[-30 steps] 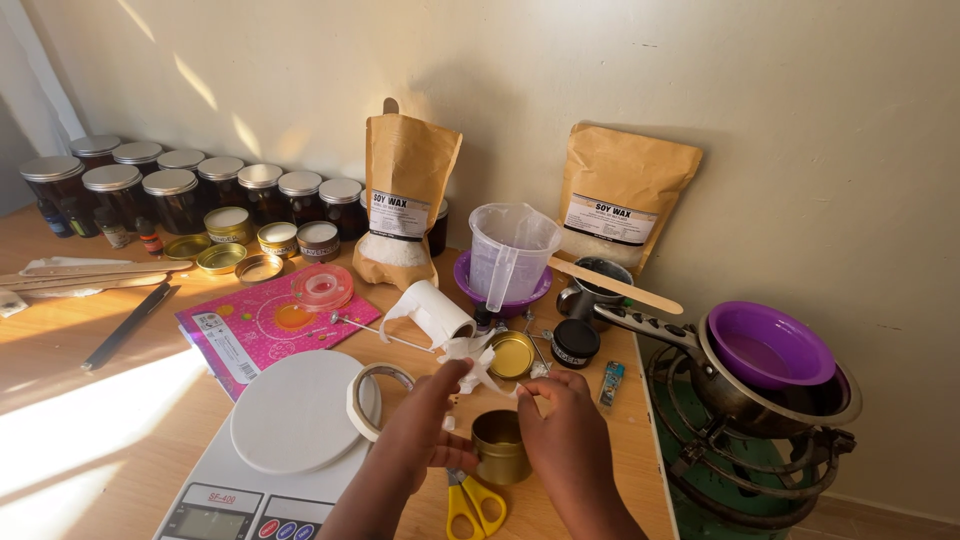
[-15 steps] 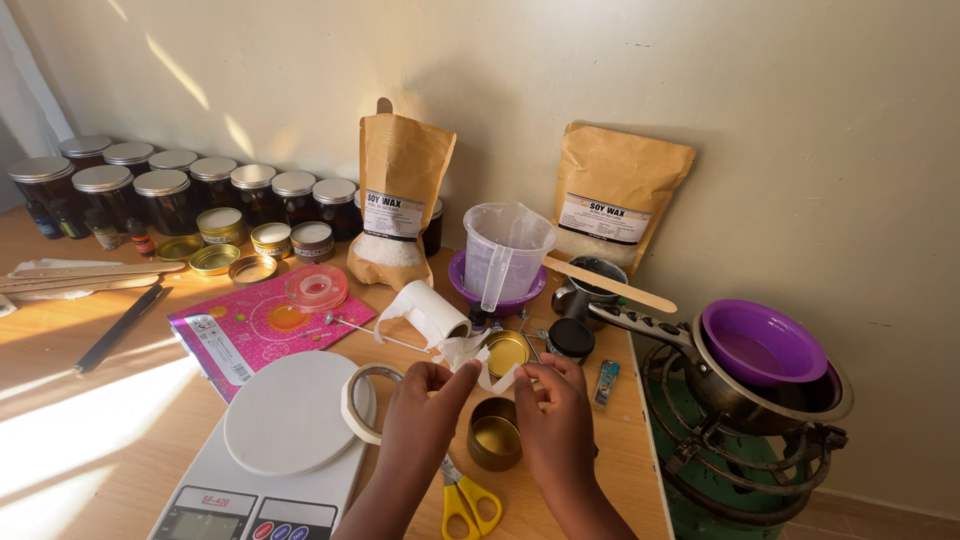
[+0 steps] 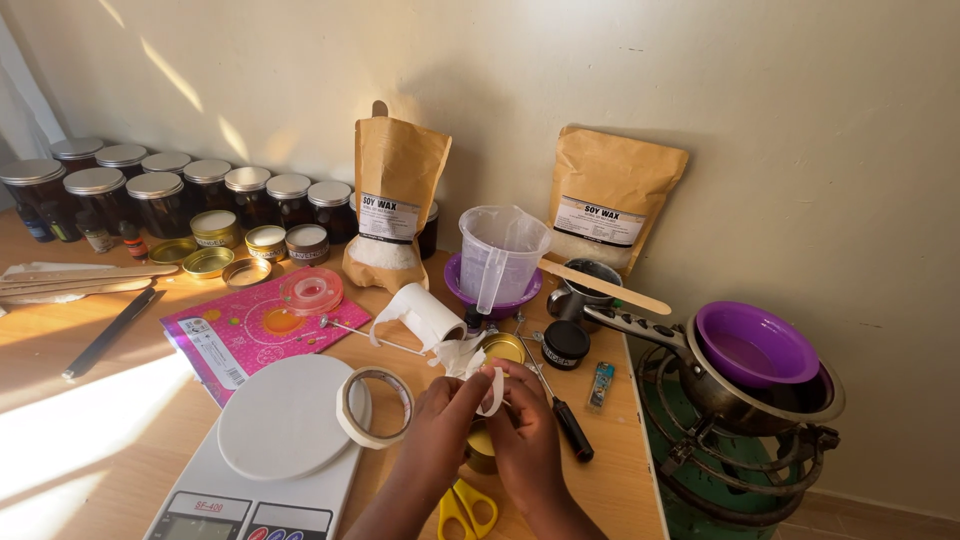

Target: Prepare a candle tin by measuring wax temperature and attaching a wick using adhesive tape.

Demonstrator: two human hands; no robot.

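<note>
Hands (image 3: pixel 485 420) risen, paper strip (image 3: pixel 495 390) upright

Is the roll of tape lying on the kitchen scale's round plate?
No: the tape roll rests on the table beside the scale's plate.

two brown paper bags (image 3: pixel 396 190) against the wall; dark jars (image 3: pixel 165 195) in rows; white scale (image 3: pixel 270 450); purple bowl (image 3: pixel 755 345) in a pot; yellow scissors (image 3: pixel 465 510).
</note>
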